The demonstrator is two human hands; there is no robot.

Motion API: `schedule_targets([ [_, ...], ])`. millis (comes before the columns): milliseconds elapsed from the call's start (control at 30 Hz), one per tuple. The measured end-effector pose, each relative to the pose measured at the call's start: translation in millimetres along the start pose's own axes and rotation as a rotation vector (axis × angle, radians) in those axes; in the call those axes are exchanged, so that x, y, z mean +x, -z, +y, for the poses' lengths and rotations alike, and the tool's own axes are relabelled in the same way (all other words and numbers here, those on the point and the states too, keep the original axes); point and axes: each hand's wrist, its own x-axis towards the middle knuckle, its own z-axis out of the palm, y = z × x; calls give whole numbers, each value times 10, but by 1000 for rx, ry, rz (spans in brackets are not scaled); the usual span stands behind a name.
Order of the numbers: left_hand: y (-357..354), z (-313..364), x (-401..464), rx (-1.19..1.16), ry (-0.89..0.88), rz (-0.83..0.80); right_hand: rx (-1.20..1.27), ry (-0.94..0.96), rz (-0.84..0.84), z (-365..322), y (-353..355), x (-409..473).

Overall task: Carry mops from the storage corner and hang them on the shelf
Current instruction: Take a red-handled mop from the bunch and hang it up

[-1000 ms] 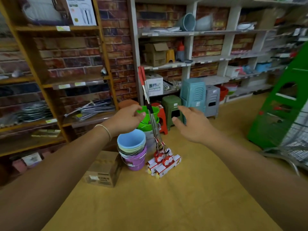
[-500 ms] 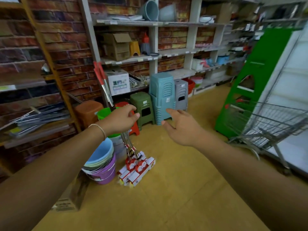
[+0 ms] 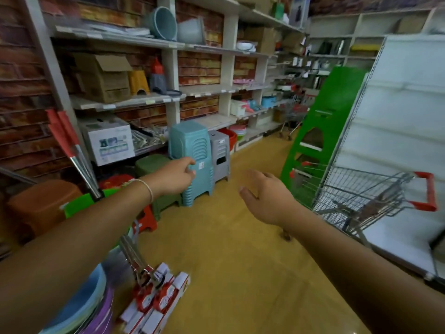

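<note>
Several mops lean against the shelving on the left, their red grips [image 3: 63, 131] up high and their steel shafts [image 3: 83, 169] running down behind my left forearm. The red and white mop heads [image 3: 155, 298] rest on the floor at the bottom. My left hand [image 3: 174, 177] is stretched out to the right of the shafts, in front of a teal stool stack [image 3: 190, 145]. Its fingers are loosely curled and hold nothing. My right hand [image 3: 263, 196] hovers over the floor with relaxed, spread fingers, also empty.
Stacked basins [image 3: 84, 307] and a green bucket [image 3: 77, 203] sit beside the mops. Grey [image 3: 219, 155], green and red stools line the shelf base. A shopping trolley [image 3: 375, 194] and a green stand [image 3: 327, 121] are on the right, in front of white shelving [image 3: 404, 121].
The view has swung to the right, so the mops now lie at the far left. My left hand has gone from the mop shafts to a spot right of them.
</note>
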Motion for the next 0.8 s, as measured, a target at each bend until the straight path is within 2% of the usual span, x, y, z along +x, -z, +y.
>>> schedule_targets([
  [233, -93, -296, 743, -37, -33, -25, 24, -32, 13, -55, -226, 787],
  [333, -70, -400, 1009, -75, -37, 19, 54, 11, 19, -63, -329, 1186],
  [533, -15, -662, 1581, -4, -6, 94, 110, 130, -17, -56, -642, 2116],
  [800, 203, -1320, 2324, 3, 312, 161, 169, 327, -127, -235, -926, 3460],
])
